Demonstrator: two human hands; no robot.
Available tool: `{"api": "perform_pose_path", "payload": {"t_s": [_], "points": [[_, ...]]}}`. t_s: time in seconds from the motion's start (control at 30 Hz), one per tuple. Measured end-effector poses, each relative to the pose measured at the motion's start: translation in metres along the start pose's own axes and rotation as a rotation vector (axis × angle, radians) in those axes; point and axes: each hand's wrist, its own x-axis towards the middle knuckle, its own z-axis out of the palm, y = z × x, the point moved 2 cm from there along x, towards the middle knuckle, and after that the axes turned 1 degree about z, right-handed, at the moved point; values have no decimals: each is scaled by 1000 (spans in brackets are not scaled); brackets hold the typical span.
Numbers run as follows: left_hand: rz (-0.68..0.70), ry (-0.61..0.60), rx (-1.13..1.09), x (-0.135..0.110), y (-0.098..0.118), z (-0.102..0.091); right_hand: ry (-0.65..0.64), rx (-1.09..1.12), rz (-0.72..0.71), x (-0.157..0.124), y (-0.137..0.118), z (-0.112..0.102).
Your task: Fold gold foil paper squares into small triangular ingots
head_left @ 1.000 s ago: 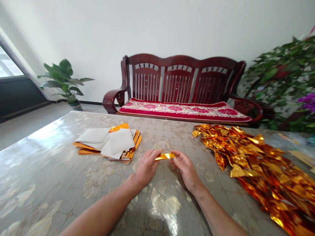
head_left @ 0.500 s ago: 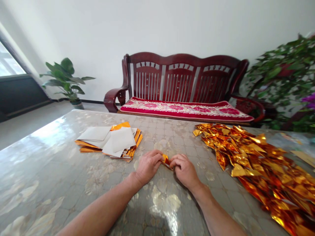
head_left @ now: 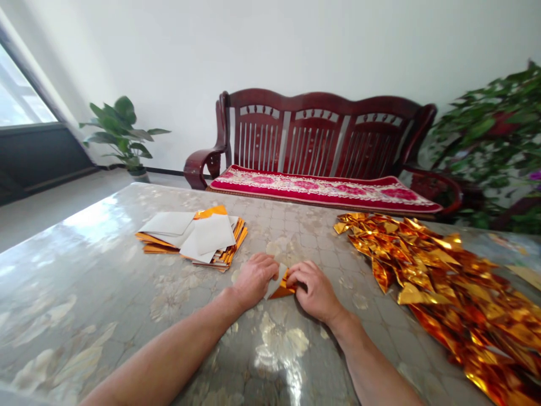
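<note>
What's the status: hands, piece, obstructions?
Left hand and right hand both gripping one paper sheet, white and orange showing. Paper stack beyond left hand, gold foil pile off right; both apart from the hands.

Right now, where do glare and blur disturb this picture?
Head view: glare whitens the glossy grey floral table at far left and again in front of the small gold-and-white paper; head view: the leafy green plant at right looks blurred.

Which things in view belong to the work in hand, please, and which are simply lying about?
Likely in use:
- sheet, held by left hand and right hand
- paper stack
- gold pile
- table

Likely just there:
- bench
- cloth
- left plant
- right plant
- plastic
</note>
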Motion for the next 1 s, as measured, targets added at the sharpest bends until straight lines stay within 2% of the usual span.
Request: {"api": "perform_pose_path", "payload": {"t_s": [0.23, 0.4, 0.47, 0.67, 1.0], "points": [[1, -7, 62, 2, 5, -6, -70, -84, -22, -1, -10, -5], [-53, 2, 31, 6, 2, -6, -128, -57, -176, -2, -19, -3], [-76, 2, -31, 7, -2, -5, -164, -49, -197, -3, -21, -1], [-98, -47, -170, 6, -17, -5, -143, -95, -126, -2, -22, 2], [-159, -6, -165, 11, -21, -1, -147, -207, 9, 1, -22, -1]]}}
